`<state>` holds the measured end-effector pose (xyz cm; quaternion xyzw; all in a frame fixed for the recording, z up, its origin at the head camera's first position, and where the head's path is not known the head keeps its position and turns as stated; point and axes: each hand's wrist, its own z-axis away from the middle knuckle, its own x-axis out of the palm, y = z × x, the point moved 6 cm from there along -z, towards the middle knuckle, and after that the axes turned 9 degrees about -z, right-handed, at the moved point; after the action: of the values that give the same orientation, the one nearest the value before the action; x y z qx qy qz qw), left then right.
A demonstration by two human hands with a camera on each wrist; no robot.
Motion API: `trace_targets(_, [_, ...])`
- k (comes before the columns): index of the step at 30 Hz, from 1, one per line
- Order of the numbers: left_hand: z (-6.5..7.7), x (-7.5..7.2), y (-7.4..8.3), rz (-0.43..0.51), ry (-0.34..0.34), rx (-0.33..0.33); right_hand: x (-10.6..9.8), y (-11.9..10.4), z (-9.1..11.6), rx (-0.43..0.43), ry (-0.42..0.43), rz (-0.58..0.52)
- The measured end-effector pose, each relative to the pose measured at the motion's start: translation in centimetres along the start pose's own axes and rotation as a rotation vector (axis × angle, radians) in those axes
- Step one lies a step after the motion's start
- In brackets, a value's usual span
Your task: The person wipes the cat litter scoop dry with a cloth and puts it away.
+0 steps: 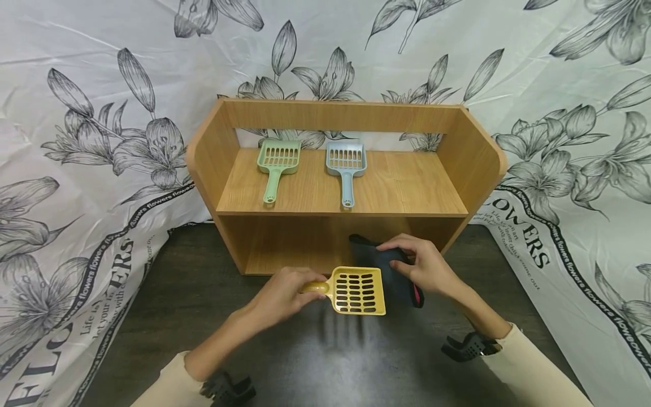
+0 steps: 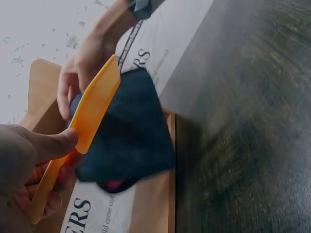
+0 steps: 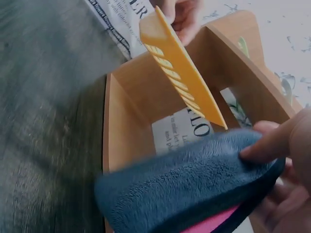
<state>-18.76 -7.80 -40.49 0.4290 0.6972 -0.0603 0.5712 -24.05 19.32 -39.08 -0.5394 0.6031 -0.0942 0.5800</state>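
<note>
My left hand [image 1: 294,289] grips the handle of a yellow slotted litter scoop [image 1: 358,290], held up in front of the shelf unit with its head pointing right. In the left wrist view the scoop [image 2: 99,104] appears nearly edge-on. A dark blue cloth [image 1: 389,271] with a pink patch near its edge is pinched by my right hand [image 1: 424,263], just right of the scoop. Folded over and fuzzy, the cloth [image 3: 180,179] fills the bottom of the right wrist view. Whether cloth and scoop touch is unclear.
A wooden two-tier shelf unit [image 1: 346,213] stands at the back of the dark table [image 1: 346,362]. On its upper board lie a green scoop [image 1: 278,164] and a blue scoop [image 1: 347,167], handles toward me. Flower-printed white sheeting [image 1: 127,113] covers the surroundings behind and at both sides.
</note>
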Motion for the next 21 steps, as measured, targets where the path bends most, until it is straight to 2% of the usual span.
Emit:
trace_targets(4, [-0.2,0.1,0.7,0.032,-0.020,0.021,0.6,0.0,-1.0,-0.024,-0.054,-0.136])
trace_targets(8, [-0.4,0.1,1.1,0.056,-0.030,0.030,1.6,-0.3,-2.0,-0.076,-0.126,-0.231])
trace_targets(12, [-0.7,0.0,1.3,0.068,-0.041,0.027,2.6,-0.3,-2.9,-0.091,-0.179,-0.320])
trace_targets(21, [-1.0,0.0,1.3,0.076,-0.078,0.022,3.3,-0.5,-3.4,-0.101,-0.283,-0.421])
